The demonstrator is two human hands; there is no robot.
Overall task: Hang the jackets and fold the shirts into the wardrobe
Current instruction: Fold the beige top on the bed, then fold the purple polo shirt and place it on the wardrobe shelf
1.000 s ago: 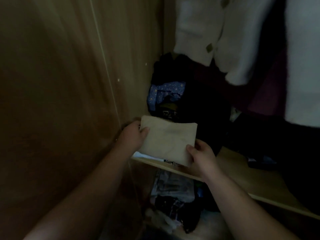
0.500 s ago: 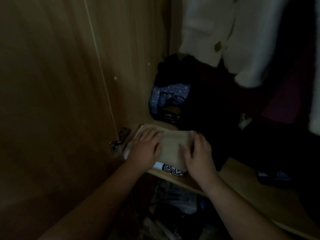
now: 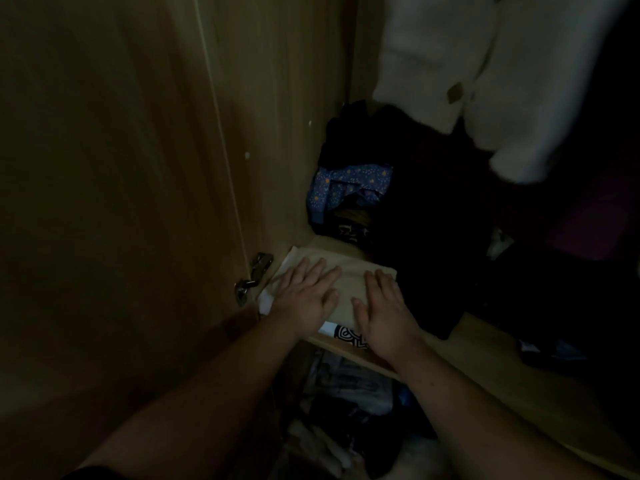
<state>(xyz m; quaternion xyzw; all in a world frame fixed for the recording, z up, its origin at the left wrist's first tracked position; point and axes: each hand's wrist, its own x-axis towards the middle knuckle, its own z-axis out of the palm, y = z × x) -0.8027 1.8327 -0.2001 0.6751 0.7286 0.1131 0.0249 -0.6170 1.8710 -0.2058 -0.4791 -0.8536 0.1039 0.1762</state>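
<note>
Folded shirt (image 3: 346,282) lies at the left front corner of the shelf (image 3: 485,362), atop a printed garment (image 3: 346,334). Left hand (image 3: 304,296) and right hand (image 3: 384,317) press it flat, fingers straight. Long axis runs left to right along the shelf edge. Stowing appears nearly done; next, lift both hands straight off.

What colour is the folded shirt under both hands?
Beige or pale tan: the folded shirt shows best in the head view, though the light is dim.
</note>
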